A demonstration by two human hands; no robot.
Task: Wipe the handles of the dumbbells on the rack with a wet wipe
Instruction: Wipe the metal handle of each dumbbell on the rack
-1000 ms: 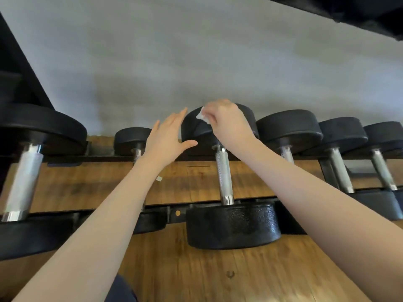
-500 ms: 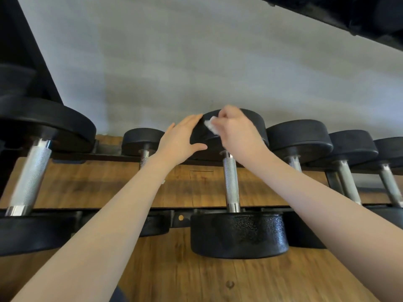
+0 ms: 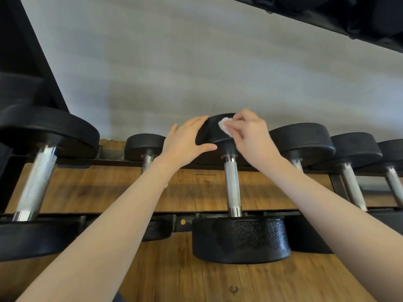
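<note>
Two hands working at far head of middle dumbbell [image 3: 233, 186]. Right hand [image 3: 250, 132] pinching wet wipe [image 3: 224, 125] against that head; left hand [image 3: 187, 141] lying flat, bracing it. Handle [image 3: 232, 184] running from head toward viewer, directly below wipe; right hand nearer.

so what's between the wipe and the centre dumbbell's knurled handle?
Head view: only the dumbbell's black far head and its neck; the wet wipe in the right hand sits above the handle.
</note>
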